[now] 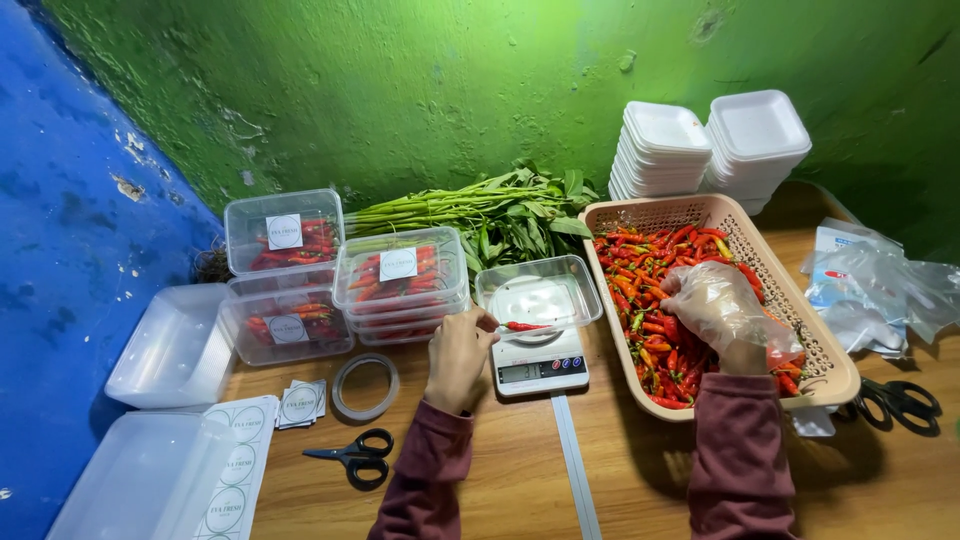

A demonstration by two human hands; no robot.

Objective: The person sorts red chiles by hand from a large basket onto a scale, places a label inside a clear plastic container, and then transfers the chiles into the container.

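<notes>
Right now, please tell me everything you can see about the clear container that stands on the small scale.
The clear container is a shallow rectangular tub with rounded corners; it looks like thin plastic. It stands upright and open, without a lid, on the small white scale, between the stacked filled tubs and the chilli basket. It is almost empty: one red chilli lies at its near edge. The left hand touches its near left corner.

Head view, steeply down, close.

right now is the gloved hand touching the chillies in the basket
Touching. The head view shows the right hand, in a clear plastic glove, resting down on the pile of red chillies inside the basket, fingers among them.
</notes>
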